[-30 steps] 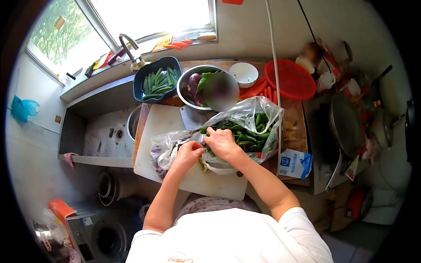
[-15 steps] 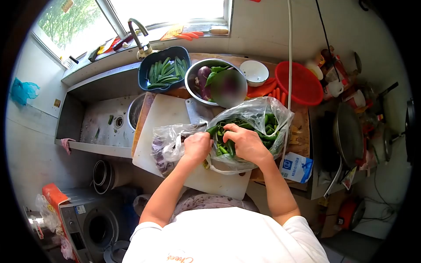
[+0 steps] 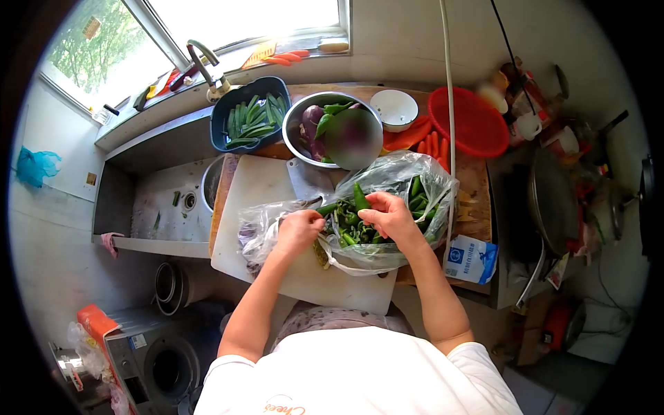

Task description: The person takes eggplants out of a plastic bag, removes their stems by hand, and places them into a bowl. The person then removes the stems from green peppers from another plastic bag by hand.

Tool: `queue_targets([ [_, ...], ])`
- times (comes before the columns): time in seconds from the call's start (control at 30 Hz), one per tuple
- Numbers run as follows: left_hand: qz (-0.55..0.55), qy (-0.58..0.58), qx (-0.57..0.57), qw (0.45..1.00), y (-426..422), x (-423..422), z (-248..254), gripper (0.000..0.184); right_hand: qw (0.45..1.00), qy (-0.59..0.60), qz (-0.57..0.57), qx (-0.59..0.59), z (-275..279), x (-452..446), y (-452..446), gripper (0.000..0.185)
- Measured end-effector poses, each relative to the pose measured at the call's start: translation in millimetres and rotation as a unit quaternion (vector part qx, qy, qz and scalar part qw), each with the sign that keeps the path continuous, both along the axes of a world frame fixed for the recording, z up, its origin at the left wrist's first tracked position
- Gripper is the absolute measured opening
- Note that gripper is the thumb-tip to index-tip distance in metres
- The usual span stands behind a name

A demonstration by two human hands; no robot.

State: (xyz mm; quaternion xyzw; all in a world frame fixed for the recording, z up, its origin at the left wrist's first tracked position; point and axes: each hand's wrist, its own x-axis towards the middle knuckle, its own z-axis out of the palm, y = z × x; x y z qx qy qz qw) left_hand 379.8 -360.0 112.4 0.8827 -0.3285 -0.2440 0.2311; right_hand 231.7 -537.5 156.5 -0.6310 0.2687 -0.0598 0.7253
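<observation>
Green pepper [image 3: 360, 198] is gripped between thumb and fingers of my right hand [image 3: 393, 218], narrow end pointing away from me, over the clear bag [image 3: 398, 166]. My left hand [image 3: 299, 229] is just left of it, fingertips drawn together beside another pepper [image 3: 326, 209]; can't tell if they're pinching it or nothing. More peppers [image 3: 351, 219] lie in the bag below and to the right of my right fingers, so I'd call this partway at best: one pepper in hand, plenty left in the bag, no separate sorted pile that I can make out. Small green bits near my fingertips, too small to say if they're stems. Left of my left fingers, a second bag [image 3: 257, 229] with something purple inside, on the cutting board [image 3: 259, 176]. Beyond my fingers, a wide metal blade [image 3: 309, 181], then steel bowl [image 3: 293, 142] with eggplants [image 3: 312, 117], partly blurred. Farther left, blue basin [image 3: 220, 128] of green pods [image 3: 254, 119]; farther right, white bowl [image 3: 394, 106], carrots [image 3: 433, 144], red basin [image 3: 467, 122]. Blue-white packet [image 3: 470, 258] lies right of my right fingers, near the bag.
</observation>
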Motion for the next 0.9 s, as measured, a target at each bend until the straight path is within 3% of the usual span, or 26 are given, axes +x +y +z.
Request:
queue_targets([
  [0.03,-0.026,-0.054,0.001,0.998,-6.2,-7.3,-4.6,0.029,1.000,-0.012,0.000,-0.025,-5.7,1.9,1.3,0.033],
  [0.07,-0.067,-0.089,0.108,0.988,-15.4,-12.4,-7.4,0.031,0.998,-0.025,0.000,-0.051,-14.3,3.9,2.8,0.034],
  [0.1,-0.102,-0.139,0.126,0.977,-17.3,-16.5,-14.9,0.029,0.996,-0.037,0.000,-0.078,-20.4,5.2,3.7,0.034],
  [0.17,-0.052,-0.109,0.140,0.983,-23.0,-15.6,-24.9,0.032,0.994,-0.038,0.000,-0.098,-25.1,5.1,3.4,0.034],
  [0.3,0.064,0.132,0.043,0.988,-9.4,12.0,-20.8,0.029,0.998,-0.022,-0.007,-0.065,-18.3,-3.0,-0.6,0.035],
  [0.37,0.144,0.252,-0.022,0.957,4.0,21.5,-7.3,0.021,0.999,0.004,-0.021,-0.032,-8.2,-8.3,-1.3,0.036],
  [0.47,0.171,0.419,-0.114,0.884,14.9,22.7,33.0,0.016,0.999,0.001,-0.022,0.026,-10.7,-11.1,-5.4,0.042],
  [0.57,0.186,0.462,-0.172,0.850,19.4,20.2,58.5,0.016,0.998,-0.014,-0.028,0.052,-13.3,-6.8,-3.7,0.046],
  [0.8,0.134,0.406,-0.130,0.895,-5.0,5.2,69.4,0.014,0.995,-0.025,-0.037,0.093,-7.9,-9.5,-5.2,0.046],
  [0.83,0.131,0.390,-0.120,0.904,-8.7,4.3,68.1,0.014,0.999,-0.001,-0.004,0.042,-6.8,-13.5,-9.1,0.046],
  [0.9,0.097,0.391,-0.101,0.910,-13.4,5.1,68.2,0.014,0.965,0.026,-0.004,-0.261,-12.3,-15.7,-3.6,0.047],
])
